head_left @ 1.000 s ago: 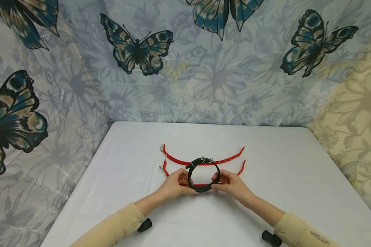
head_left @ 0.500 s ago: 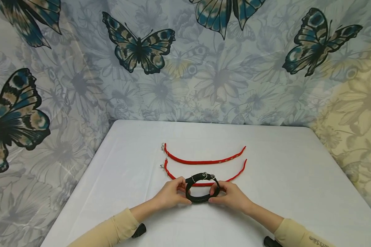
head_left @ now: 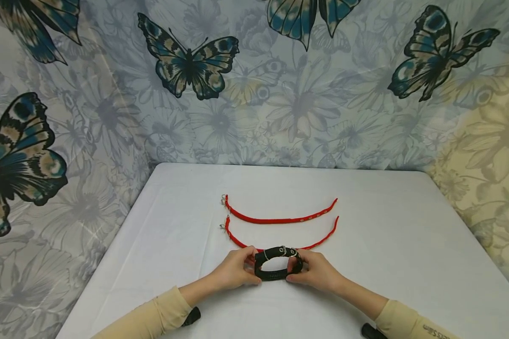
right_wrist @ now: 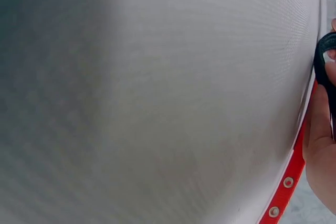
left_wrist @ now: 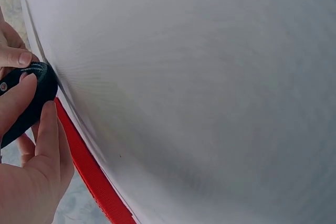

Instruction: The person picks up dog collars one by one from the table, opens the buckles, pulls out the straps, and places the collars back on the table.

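Both hands hold a black buckled collar (head_left: 275,275), closed into a loop with a metal buckle at its far side. My left hand (head_left: 233,270) pinches its left side between thumb and fingers, and my right hand (head_left: 320,270) grips the right side the same way. The loop is low at the front of a red collar (head_left: 322,241), overlapping its middle in the head view. Farther back, a second red collar (head_left: 271,221) lies curved, its metal buckle at the left and eyelets toward the right. In the left wrist view, fingertips of the left hand (left_wrist: 37,182) press the black band.
A white-covered table (head_left: 386,216) carries everything. Behind it hangs a cloth backdrop (head_left: 301,108) with butterflies and flowers. Small black pieces show beneath the left sleeve (head_left: 148,313) and the right sleeve (head_left: 407,320).
Both hands have brought the black collar back toward the person and lowered it, and its loop now looks flatter. More of both red collars shows. The grip stays the same.
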